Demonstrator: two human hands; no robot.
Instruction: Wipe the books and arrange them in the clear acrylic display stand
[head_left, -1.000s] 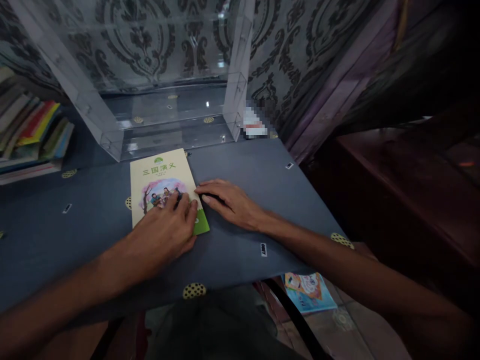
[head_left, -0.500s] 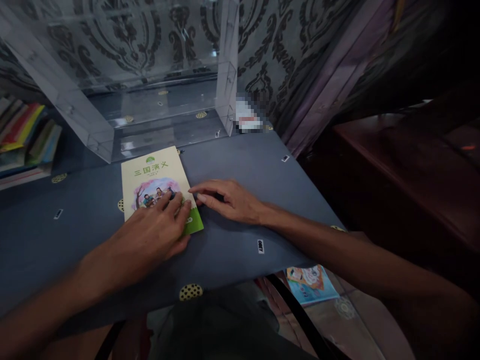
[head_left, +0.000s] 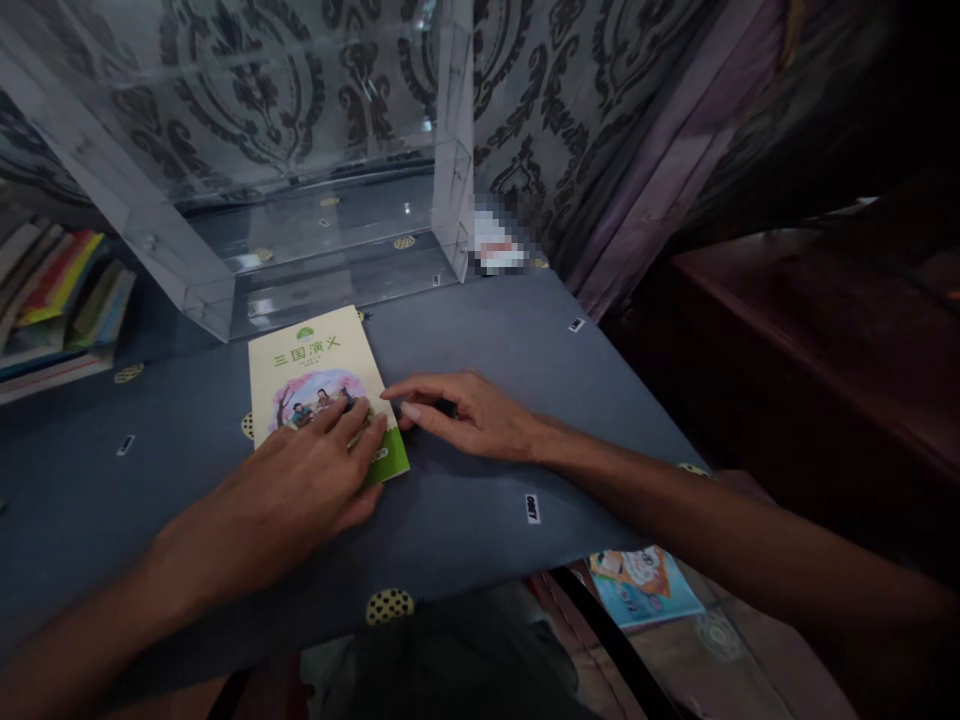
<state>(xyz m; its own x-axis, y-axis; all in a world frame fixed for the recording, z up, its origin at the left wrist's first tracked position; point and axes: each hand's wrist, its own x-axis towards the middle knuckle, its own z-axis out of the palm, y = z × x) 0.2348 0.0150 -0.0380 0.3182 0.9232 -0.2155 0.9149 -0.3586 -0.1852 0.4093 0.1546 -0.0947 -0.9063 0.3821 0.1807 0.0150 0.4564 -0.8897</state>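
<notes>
left hand (head_left: 292, 490) — flat on book (head_left: 307, 350), fingers spread | right hand (head_left: 480, 415) — at its edge, fingers loosely curled

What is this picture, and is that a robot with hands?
No robot here! You see a person's bare left hand and right hand. The camera is worn on their head, looking forward and down. On the grey-blue table lies a cream-and-green book. The left rests on its cover; the right has its fingertips by the book's right edge, but I can't tell if they grip it. Behind stands a clear rack; more books are piled to the left.
</notes>
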